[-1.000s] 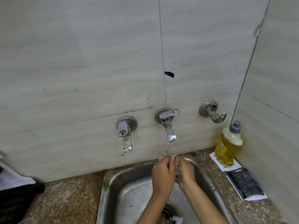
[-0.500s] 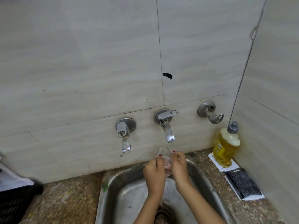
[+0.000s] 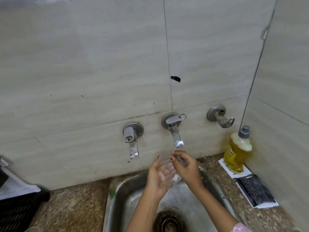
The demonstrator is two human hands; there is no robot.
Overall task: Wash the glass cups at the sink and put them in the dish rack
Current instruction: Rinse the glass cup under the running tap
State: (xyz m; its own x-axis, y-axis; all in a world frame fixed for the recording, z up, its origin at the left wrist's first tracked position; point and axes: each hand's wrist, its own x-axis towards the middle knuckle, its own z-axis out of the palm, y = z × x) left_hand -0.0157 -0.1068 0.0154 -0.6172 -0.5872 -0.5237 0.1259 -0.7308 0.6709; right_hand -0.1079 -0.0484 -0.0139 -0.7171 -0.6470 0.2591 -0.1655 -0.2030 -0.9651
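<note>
Both forearms reach up from the lower edge and draw together, bare at the wrists. The left hand (image 3: 155,179) stands with its palm turned to the right, fingers cradling a glass cup (image 3: 168,174) from below and behind, index finger pointing upward. The right hand (image 3: 186,168) arches over the cup from the other side, its back turned up, fingers curled, thumb tip on the rim. The hands lie close together.

Head-worn camera looks down, close over the sink (image 3: 123,203), facing the wall (image 3: 83,64).
</note>
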